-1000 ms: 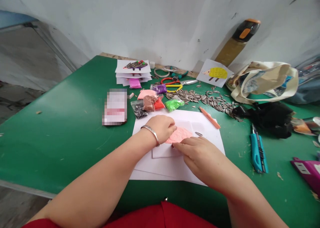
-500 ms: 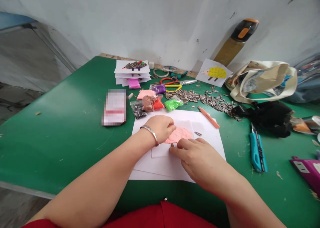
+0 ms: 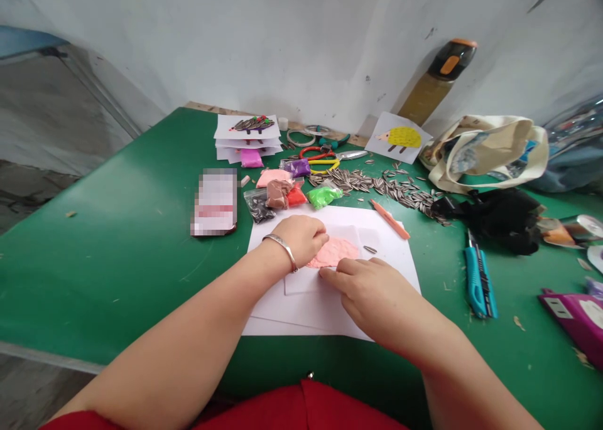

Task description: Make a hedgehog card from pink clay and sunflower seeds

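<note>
A flat pink oval of modelling clay [image 3: 337, 252] lies on a small white card [image 3: 301, 284], over larger white sheets [image 3: 277, 323]. Over the clay's left end is my left hand [image 3: 300, 240], its fingers bent and pressed together; what they hold, if anything, is hidden. My right hand [image 3: 374, 289] rests at the clay's lower edge. Its index finger is stretched out, the tip pressing near that edge, with the other fingers loosely bent. One sunflower seed [image 3: 370, 249] lies to the right of the clay.
Behind the sheets are bagged clays, including a green one [image 3: 324, 194], and a heap of sunflower seeds [image 3: 353, 180]. An orange clay tool [image 3: 390, 219] lies at the paper's upper right. A blue utility knife [image 3: 480, 282] lies farther right, blade exposed. A phone [image 3: 214, 203] lies left.
My right index fingertip now covers the spot below the clay where a small brown piece showed earlier. The left hand has hardly moved; the view has shifted slightly.
</note>
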Demonstrator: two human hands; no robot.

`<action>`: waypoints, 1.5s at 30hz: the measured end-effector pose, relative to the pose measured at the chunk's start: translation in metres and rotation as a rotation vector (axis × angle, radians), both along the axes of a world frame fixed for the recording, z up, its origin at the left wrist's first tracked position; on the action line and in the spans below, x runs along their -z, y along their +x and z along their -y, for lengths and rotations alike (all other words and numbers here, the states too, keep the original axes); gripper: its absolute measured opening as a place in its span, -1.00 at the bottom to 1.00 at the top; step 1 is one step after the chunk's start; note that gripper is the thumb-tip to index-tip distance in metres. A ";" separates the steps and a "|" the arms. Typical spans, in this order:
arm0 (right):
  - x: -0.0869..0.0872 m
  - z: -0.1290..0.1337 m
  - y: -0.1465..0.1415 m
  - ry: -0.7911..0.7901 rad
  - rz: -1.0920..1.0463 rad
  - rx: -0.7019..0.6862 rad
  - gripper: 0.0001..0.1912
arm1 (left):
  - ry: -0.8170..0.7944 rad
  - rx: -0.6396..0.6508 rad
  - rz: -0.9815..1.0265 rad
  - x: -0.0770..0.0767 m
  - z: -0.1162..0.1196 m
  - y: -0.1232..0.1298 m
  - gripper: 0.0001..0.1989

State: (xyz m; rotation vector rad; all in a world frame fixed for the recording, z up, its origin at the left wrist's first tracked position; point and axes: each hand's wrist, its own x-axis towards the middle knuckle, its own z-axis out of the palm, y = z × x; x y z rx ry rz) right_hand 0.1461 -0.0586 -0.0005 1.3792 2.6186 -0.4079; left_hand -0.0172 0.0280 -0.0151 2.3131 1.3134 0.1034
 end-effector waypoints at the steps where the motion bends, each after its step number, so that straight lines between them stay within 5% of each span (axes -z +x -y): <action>1: 0.000 0.000 -0.001 0.005 0.005 -0.002 -0.64 | 0.001 0.002 -0.001 0.000 0.000 0.000 -0.72; 9: -0.012 -0.004 0.008 -0.029 -0.079 0.042 -0.58 | -0.013 -0.003 0.017 0.001 0.000 -0.001 -0.72; 29: -0.004 -0.004 -0.001 -0.071 -0.050 0.049 -0.66 | 0.000 0.005 0.033 0.002 -0.001 -0.001 -0.72; 36: -0.014 -0.005 0.007 -0.068 -0.104 0.114 -0.62 | -0.023 -0.013 0.029 0.001 -0.001 -0.001 -0.73; 45: -0.007 -0.002 0.010 -0.112 -0.102 0.083 -0.52 | -0.018 0.005 0.032 0.001 -0.001 -0.001 -0.72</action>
